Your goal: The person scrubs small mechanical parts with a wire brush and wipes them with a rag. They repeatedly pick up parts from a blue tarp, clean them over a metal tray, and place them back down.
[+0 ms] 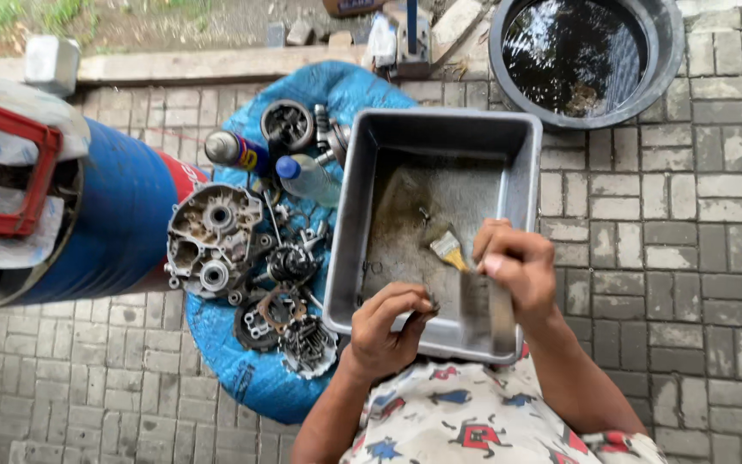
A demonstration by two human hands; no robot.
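Head camera looks straight down on a grey plastic tray [526, 163] resting on paved ground, its floor smeared with dirty residue. Over the tray's near edge the left hand [386, 325] pinches a small dark metal part [430, 301] in its fingertips, while the right hand [517, 265] is clenched around the handle of a paintbrush [449, 250], whose yellowish bristles point toward the tray's middle, close to the part.

By my reading, the scrubbing is well short of done. On the blue sack [242, 369] just beside the tray's left edge lie an engine casing [212, 238], a gear cluster [291, 262], a clutch-like disc [308, 344] and other grimy pieces, all apparently still greasy. A spray can [235, 151] and a clear plastic bottle [305, 178] lie at the sack's far end. Nothing in the tray besides the held part looks cleaned.
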